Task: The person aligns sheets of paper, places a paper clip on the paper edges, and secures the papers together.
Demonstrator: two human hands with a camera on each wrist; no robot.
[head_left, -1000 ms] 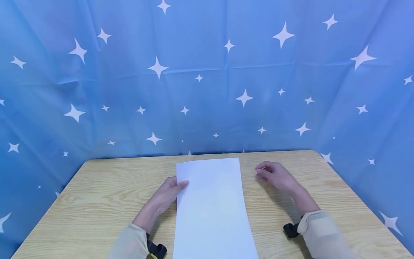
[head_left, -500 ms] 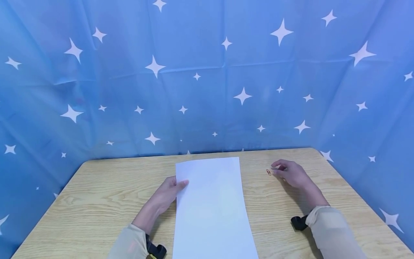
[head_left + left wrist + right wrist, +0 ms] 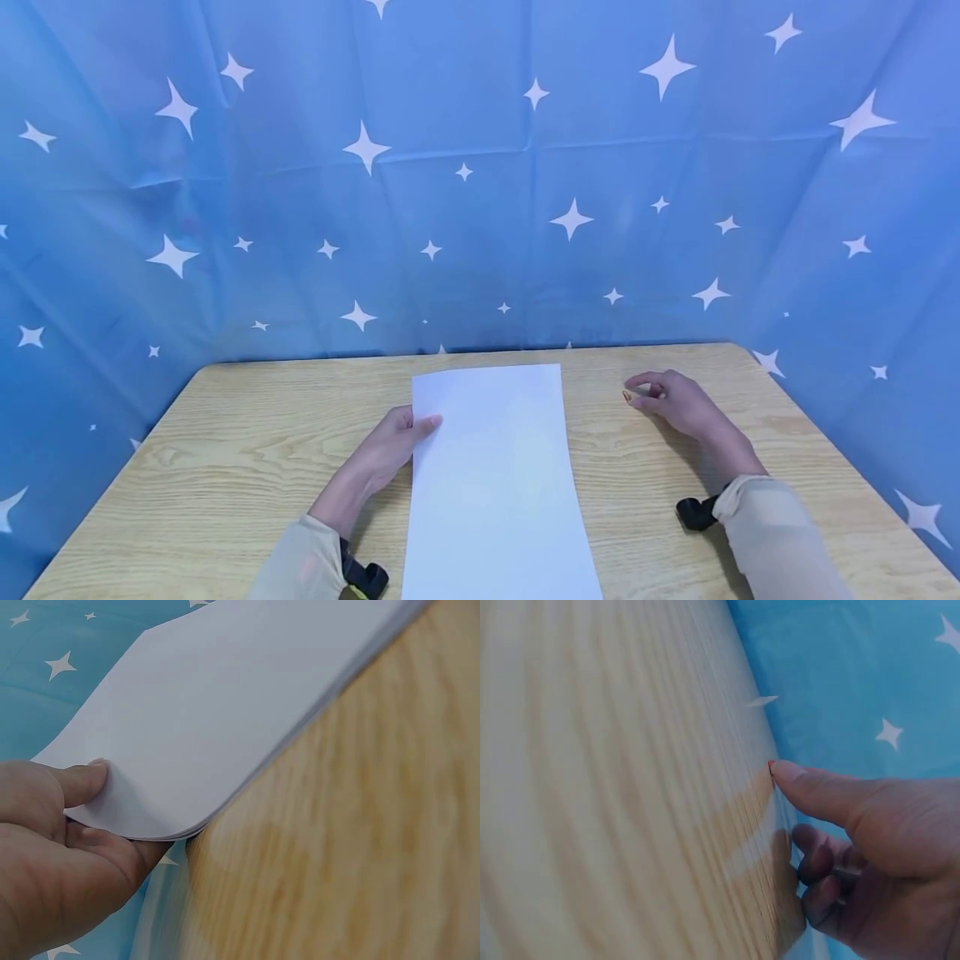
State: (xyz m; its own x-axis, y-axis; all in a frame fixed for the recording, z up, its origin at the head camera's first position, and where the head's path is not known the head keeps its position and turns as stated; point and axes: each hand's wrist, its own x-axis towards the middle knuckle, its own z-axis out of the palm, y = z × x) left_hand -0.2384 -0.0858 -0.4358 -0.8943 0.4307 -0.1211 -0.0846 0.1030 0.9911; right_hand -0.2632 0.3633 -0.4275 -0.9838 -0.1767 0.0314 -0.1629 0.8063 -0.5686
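Observation:
My left hand [image 3: 390, 442] holds a stack of white paper [image 3: 491, 492] by its left edge in the head view. The thumb lies on top and the fingers go beneath, as the left wrist view shows with several sheet edges [image 3: 191, 834]. To the right of the paper, my right hand [image 3: 675, 408] is low over the table. A small orange-red paper clip [image 3: 627, 397] sits at the tips of its thumb and index finger, pinched there. Only a bit of the clip [image 3: 771, 766] shows past the thumb in the right wrist view, where the index finger is hidden.
The light wooden table [image 3: 247, 450] ends at a blue curtain [image 3: 480, 208] with white stars. A black wrist camera [image 3: 696, 513] is strapped below the right sleeve [image 3: 780, 533], and another [image 3: 366, 578] below the left.
My right hand has moved right from near the paper. The clip came into view beyond the fingertips, then drew in between them. My left hand and the paper stay put.

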